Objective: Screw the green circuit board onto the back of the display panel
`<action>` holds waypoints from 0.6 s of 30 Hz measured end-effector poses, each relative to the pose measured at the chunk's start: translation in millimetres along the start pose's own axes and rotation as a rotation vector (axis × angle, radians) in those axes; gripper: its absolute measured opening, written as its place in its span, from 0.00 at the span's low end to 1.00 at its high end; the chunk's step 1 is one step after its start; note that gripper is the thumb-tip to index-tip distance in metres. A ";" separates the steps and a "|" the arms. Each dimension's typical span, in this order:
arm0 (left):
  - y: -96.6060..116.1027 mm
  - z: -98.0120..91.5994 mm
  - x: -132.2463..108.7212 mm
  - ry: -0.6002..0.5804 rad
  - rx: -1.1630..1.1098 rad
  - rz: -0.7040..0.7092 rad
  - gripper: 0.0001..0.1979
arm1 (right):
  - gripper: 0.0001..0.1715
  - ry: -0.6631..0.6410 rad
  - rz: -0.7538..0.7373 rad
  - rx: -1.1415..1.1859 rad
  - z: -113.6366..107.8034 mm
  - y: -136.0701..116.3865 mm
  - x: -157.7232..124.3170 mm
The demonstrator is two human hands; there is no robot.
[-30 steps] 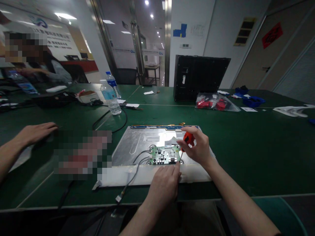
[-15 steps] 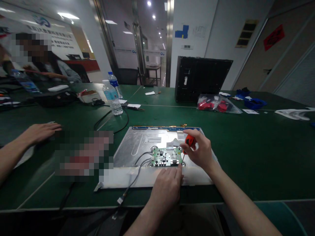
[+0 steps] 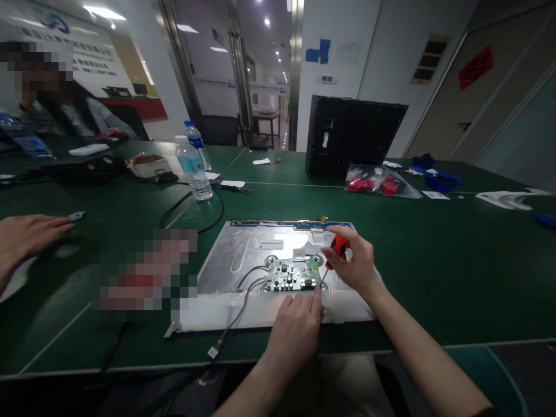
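My right hand [image 3: 357, 260] is closed round the red and black handle of a screwdriver [image 3: 339, 244]. The screwdriver leans, its thin shaft running down to the lower right corner of a green circuit board [image 3: 293, 274]. This board lies on the metal back of a flat display panel [image 3: 221, 269]. My left hand [image 3: 297, 324] rests on the panel's pale lower strip, fingers stretched forward, the index fingertip beside the screwdriver tip. Whether a screw sits under the tip is too small to see. Grey cables [image 3: 248, 298] run from the board's left side to a white connector [image 3: 212, 352].
A blurred reddish object [image 3: 147, 272] lies left of the panel. Another person's hand [image 3: 37, 234] is at the far left. Water bottles [image 3: 194, 174] stand behind, and a black monitor-like case [image 3: 356, 136] with a bag of red parts [image 3: 377, 182] is at the back right.
The screwdriver handle has tilted further right, its tip still by the board's corner. My left hand has hardly moved. The other person's hand has shifted left, and the view has turned slightly.
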State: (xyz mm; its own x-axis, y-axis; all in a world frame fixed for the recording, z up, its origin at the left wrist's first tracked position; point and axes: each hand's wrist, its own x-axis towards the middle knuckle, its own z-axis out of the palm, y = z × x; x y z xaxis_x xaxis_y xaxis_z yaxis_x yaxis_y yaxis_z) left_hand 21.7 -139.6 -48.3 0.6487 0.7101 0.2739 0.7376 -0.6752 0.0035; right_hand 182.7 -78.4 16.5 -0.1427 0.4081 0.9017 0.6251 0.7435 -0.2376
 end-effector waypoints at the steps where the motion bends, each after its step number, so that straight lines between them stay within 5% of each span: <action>1: 0.1 0.0 0.1 0.002 0.003 -0.003 0.19 | 0.13 -0.014 0.004 0.012 -1.0 -0.5 0.3; 7: 1.3 2.1 -0.6 -0.006 0.009 -0.006 0.20 | 0.19 -0.097 0.092 0.123 -5.6 -5.8 0.0; 18: -0.3 3.4 -0.1 0.018 -0.009 0.009 0.19 | 0.12 0.002 0.003 -0.063 0.1 -2.8 0.6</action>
State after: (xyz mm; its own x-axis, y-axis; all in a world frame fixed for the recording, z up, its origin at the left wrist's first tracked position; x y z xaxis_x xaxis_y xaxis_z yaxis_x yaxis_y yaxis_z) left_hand 22.1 -138.8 -51.6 0.6515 0.7005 0.2913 0.7301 -0.6832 0.0098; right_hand 180.8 -80.2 17.6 -0.1390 0.4093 0.9017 0.6729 0.7071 -0.2172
